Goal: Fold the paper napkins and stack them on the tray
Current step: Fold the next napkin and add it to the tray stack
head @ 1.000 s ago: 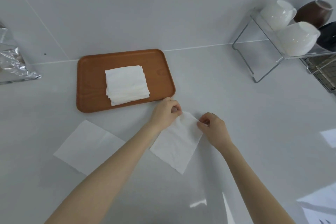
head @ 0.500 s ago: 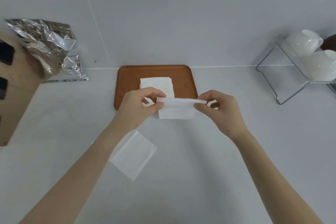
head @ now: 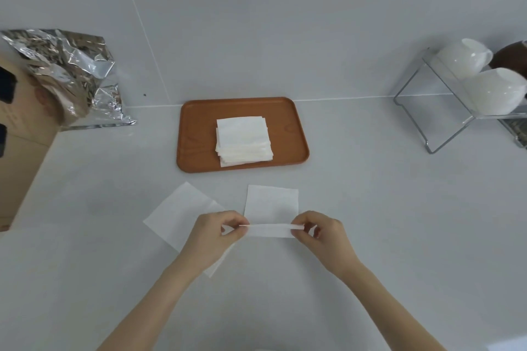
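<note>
Two hands pinch one napkin (head: 271, 212): our left hand (head: 215, 234) and right hand (head: 328, 234) each close thumb and forefinger on a near corner, its far part lying on the counter (head: 370, 208). Half a second ago we held it up before the tray (head: 242, 134); now it sits lower, nearer us. The stack (head: 243, 142) rests on the tray. Our left hand partly hides a flat napkin (head: 178, 215).
</note>
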`<state>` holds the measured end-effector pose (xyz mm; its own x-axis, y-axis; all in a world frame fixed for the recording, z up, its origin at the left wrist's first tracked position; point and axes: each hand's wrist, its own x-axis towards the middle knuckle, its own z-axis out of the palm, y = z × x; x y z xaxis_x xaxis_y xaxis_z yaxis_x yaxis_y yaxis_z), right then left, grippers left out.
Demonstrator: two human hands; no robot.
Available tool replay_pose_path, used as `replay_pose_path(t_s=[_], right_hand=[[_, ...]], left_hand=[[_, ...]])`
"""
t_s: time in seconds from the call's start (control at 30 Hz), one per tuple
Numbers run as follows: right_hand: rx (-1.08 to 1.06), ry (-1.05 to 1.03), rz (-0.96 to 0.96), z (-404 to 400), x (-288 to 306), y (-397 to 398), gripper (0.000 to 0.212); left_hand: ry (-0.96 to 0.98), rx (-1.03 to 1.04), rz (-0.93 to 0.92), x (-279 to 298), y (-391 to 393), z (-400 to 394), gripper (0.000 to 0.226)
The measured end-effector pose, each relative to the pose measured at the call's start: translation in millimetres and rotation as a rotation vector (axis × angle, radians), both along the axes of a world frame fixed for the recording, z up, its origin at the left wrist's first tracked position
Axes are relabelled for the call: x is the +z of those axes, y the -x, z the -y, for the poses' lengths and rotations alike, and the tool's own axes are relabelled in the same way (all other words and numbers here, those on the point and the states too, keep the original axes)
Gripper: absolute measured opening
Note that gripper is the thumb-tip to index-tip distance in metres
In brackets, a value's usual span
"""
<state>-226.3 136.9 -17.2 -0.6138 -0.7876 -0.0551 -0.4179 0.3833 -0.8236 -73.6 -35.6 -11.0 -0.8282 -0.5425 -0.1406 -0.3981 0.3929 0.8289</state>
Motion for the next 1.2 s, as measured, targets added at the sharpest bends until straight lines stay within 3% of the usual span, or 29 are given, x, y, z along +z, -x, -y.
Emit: replay_pose_path(t_s=[0.17,0.37,0.47,0.53,0.67,0.83,0.93,1.2], right_hand=[[-0.078,0.011,0.069,22.5,6.8,23.1,0.019],[-0.195,-0.047,0.131,46.7,-7.2,44.6,0.015],[-0.235,-0.147,0.036,51.9,-18.5,47.0,0.023],[-0.224,-0.234,-0.063,53.6,-24.1,44.9,0.034],[-0.21,-0.282,-0.236,52.6,-24.7,41.8,0.043],[0.056,-0.178,-0.377,37.8,-8.8,39.8,0.015],[0.256,-0.246,-0.441,27.2,-10.8,33.3,0.016],[0.299,-0.193,-0.623,22.1,-18.7,23.8,0.005]], left_hand=[[0.013,0.016,-0.051,7.4,26.6,23.6,0.011],[-0.003,0.036,-0.023,-5.1,64.1,41.6,0.009],[0.011,0.02,0.037,-17.3,74.6,41.5,0.014],[0.071,-0.001,0.084,-23.7,76.3,40.1,0.029],[0.182,-0.037,0.066,-24.9,74.9,38.0,0.044],[0.309,-0.166,0.031,-16.4,59.9,32.8,0.019],[0.359,-0.267,0.116,-16.6,50.9,27.9,0.017],[0.436,-0.256,0.137,-27.9,46.8,20.8,0.011]])
